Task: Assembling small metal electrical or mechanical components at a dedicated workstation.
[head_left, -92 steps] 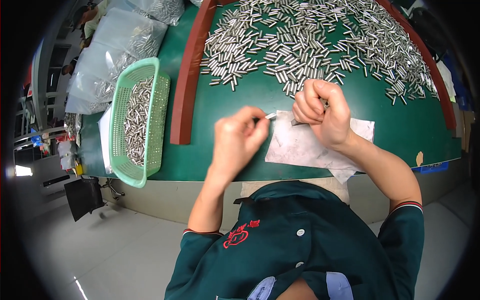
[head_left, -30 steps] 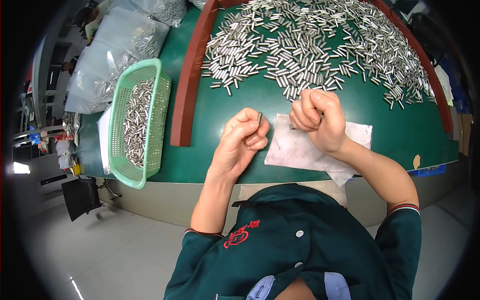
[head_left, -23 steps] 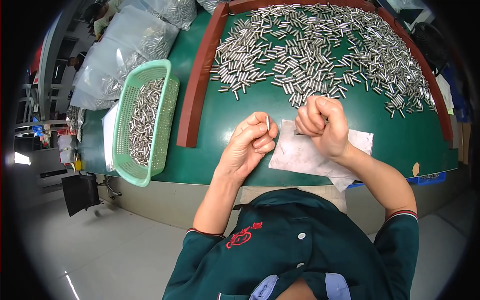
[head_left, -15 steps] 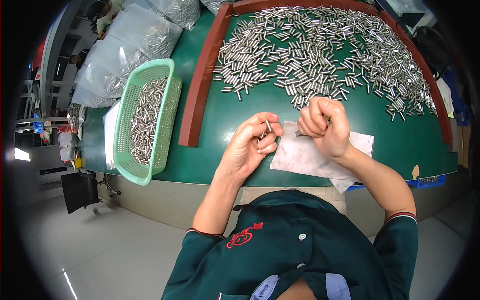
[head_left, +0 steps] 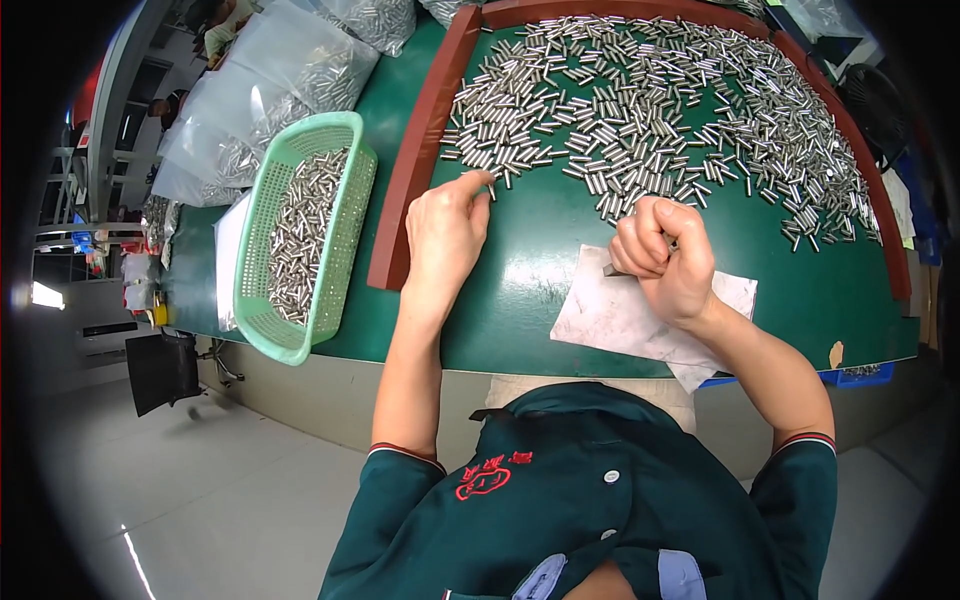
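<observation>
Loose metal pins (head_left: 640, 125), two bare hands, green tabletop (head_left: 515, 320).
Upper left: clear bags (head_left: 208, 130) containing pins, seemingly stacked aside as stock. Centre left: mint-green basket (head_left: 354, 215), part-filled with pins, probably stood there for easy reach. Beside it: red-brown frame (head_left: 425, 150), apparently stopping pins from rolling away. Left of centre: left hand (head_left: 445, 235), grip at a single pin (head_left: 492, 192) by the spread's near edge; whether clamped, cannot tell. Upper centre to upper right: main pin spread. Right of centre: right hand (head_left: 665, 255), fist clamped on a dark grey piece (head_left: 613, 270), above a stained white cloth (head_left: 640, 325), perhaps laid for wiping.
</observation>
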The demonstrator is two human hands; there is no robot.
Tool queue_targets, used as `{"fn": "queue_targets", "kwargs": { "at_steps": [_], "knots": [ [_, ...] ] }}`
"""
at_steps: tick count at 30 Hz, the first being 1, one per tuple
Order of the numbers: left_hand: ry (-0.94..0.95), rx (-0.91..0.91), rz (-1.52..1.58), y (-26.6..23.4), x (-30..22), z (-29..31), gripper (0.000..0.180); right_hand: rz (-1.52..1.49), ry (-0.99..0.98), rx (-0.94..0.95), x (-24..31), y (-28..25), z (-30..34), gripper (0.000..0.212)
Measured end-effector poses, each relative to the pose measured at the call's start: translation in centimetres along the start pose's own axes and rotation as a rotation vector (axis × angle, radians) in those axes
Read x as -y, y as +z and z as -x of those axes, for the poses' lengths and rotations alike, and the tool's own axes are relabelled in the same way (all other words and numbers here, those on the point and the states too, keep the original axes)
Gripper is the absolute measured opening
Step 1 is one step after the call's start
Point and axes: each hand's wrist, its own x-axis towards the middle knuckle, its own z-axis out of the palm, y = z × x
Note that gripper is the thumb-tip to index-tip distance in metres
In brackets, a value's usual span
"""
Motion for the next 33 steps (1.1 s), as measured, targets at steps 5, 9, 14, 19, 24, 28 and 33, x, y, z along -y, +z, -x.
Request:
{"fn": "queue_targets", "kwargs": {
  "at_steps": [5,9,14,19,24,28,33],
  "knots": [
    [0.099,0.104,-0.009,-0.2,0.3,-0.1,0.010,-0.018,0.004,-0.010,0.0,-0.1,0.0,0.035],
    [0.055,0.222,0.264,-0.1,-2.8,1.6,0.009,-0.028,0.002,-0.012,0.1,-0.4,0.0,0.035],
    [0.168,0.314,0.350,1.5,-5.9,4.7,0.007,-0.081,-0.016,-0.015,-0.2,-0.3,-0.1,0.035],
    [0.107,0.292,0.363,1.6,-6.5,4.9,0.008,-0.152,-0.040,-0.042,0.0,-0.7,0.1,0.036],
    [0.099,0.297,0.357,1.7,-6.4,4.9,0.008,-0.164,-0.018,-0.019,-0.3,-0.7,0.2,0.036],
    [0.111,0.272,0.398,2.0,-6.2,5.0,0.007,-0.095,0.006,-0.001,-0.1,-0.7,0.2,0.036],
    [0.127,0.290,0.345,1.9,-6.3,4.9,0.008,-0.082,0.001,0.000,0.0,-0.7,0.1,0.037]
  ]
}}
